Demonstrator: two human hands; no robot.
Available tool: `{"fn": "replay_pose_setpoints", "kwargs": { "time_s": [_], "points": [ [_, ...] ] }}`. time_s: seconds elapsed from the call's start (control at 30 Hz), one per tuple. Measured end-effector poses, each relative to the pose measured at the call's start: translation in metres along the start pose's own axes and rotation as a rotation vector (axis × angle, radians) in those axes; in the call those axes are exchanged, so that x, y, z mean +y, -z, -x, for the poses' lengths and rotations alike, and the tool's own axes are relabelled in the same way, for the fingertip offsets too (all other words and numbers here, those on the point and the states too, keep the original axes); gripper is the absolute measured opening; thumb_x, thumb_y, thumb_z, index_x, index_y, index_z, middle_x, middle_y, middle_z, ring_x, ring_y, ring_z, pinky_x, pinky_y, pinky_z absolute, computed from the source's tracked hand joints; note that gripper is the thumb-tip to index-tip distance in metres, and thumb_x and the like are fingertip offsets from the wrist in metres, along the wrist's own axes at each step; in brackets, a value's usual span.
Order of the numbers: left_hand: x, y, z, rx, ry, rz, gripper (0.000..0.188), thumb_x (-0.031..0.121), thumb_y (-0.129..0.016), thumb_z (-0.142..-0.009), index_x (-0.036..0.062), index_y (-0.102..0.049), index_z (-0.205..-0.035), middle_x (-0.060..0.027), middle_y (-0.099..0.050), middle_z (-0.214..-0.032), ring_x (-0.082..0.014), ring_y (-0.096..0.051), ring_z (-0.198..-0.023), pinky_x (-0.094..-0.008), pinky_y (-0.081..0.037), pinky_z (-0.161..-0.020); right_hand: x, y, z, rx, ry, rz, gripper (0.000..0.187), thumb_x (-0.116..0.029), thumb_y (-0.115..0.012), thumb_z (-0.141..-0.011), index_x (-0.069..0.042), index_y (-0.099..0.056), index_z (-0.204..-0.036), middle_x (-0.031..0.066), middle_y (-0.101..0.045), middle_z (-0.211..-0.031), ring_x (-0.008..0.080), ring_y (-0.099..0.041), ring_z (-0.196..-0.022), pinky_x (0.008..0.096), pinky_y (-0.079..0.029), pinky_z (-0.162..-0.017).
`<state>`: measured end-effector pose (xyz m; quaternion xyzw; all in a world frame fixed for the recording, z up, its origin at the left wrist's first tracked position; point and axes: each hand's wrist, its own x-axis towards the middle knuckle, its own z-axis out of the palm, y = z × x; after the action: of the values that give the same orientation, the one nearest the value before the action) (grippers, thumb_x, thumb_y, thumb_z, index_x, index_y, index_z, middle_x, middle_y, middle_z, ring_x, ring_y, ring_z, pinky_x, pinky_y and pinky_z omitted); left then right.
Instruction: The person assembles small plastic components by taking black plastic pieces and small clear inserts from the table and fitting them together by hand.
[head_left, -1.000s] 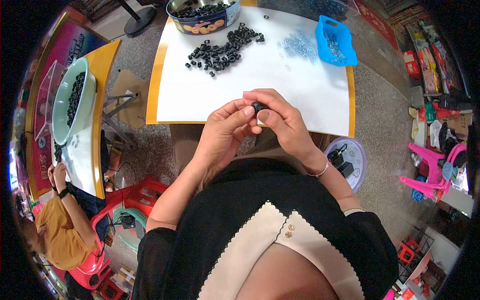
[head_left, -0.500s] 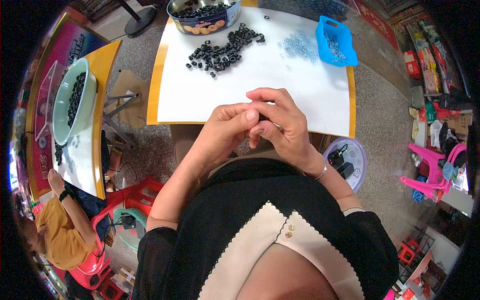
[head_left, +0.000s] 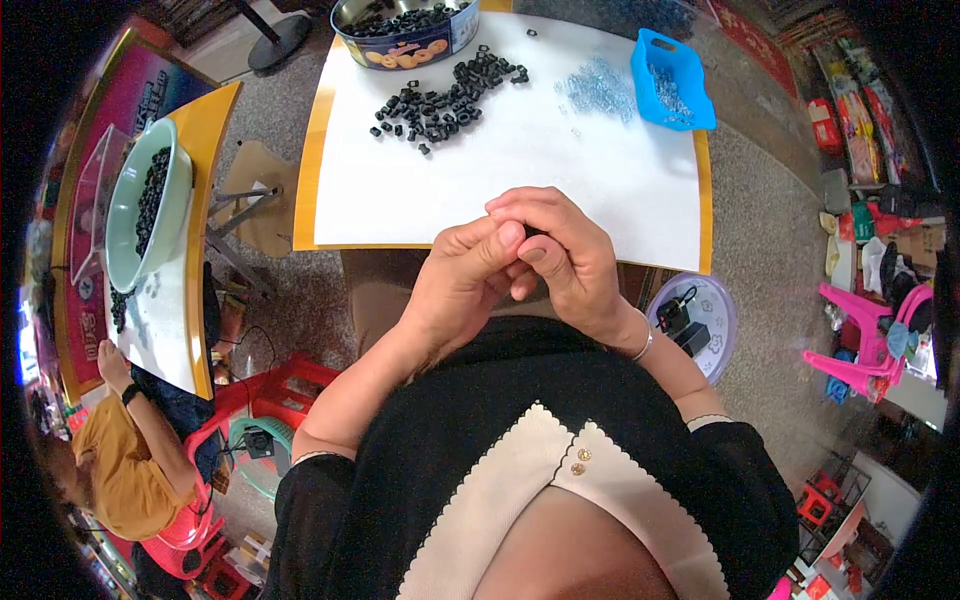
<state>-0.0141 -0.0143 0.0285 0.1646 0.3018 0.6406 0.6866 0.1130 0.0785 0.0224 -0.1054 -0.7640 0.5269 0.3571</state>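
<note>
Over the near edge of the white-topped table (head_left: pixel 400 200), my two hands meet, fingertips together. My left hand (head_left: pixel 465 270) is closed, its thumb pressed toward the other hand's fingers. My right hand (head_left: pixel 570 255) curls round from the other side, thumb and fingers bent inward. Between them shows a small black piece (head_left: pixel 531 231), mostly covered by fingers. Beyond the hands lies a loose pile of small black plastic parts (head_left: pixel 440 112). To its right, tiny clear bits (head_left: pixel 598 90) are spread on the white surface.
A round tin (head_left: pixel 405 52) of black parts stands at the far left, a blue plastic basket (head_left: pixel 645 85) at the far right. On the left, a co-worker's hand (head_left: pixel 113 365) rests by another table with a pale green basin (head_left: pixel 180 190). A lilac tub (head_left: pixel 725 330) sits low at right.
My right hand's fingers have folded in closer over the small black piece, and its raised index finger has come down. The parts on the table have not moved.
</note>
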Motion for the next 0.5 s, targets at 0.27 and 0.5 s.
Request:
{"fn": "replay_pose_setpoints", "kwargs": {
  "time_s": [0.27,0.5],
  "points": [
    [-0.002,0.009,-0.004,0.058,0.083,-0.088,0.038,0.032,-0.052,-0.096,-0.0007,-0.057,-0.115,-0.0034,-0.059,-0.085,-0.0133,-0.054,-0.072,-0.026,-0.045,-0.067,0.003,0.015,-0.002,-0.026,-0.044,0.117,0.031,-0.021,-0.06,-0.091,-0.002,-0.059,-0.115,0.0145,-0.055,-0.117,0.0196,-0.056,-0.096,0.0293,-0.049,-0.079],
    [0.006,0.01,-0.018,-0.003,-0.014,0.023,0.035,0.025,-0.055,-0.094,-0.0033,-0.057,-0.115,-0.0107,-0.063,-0.094,-0.0157,-0.057,-0.076,-0.0303,-0.051,-0.07,0.002,0.019,-0.013,0.079,-0.256,-0.386,0.025,-0.014,-0.054,-0.094,0.001,-0.061,-0.112,0.0104,-0.059,-0.112,0.0154,-0.055,-0.099,0.0281,-0.048,-0.083]
  ]
}}
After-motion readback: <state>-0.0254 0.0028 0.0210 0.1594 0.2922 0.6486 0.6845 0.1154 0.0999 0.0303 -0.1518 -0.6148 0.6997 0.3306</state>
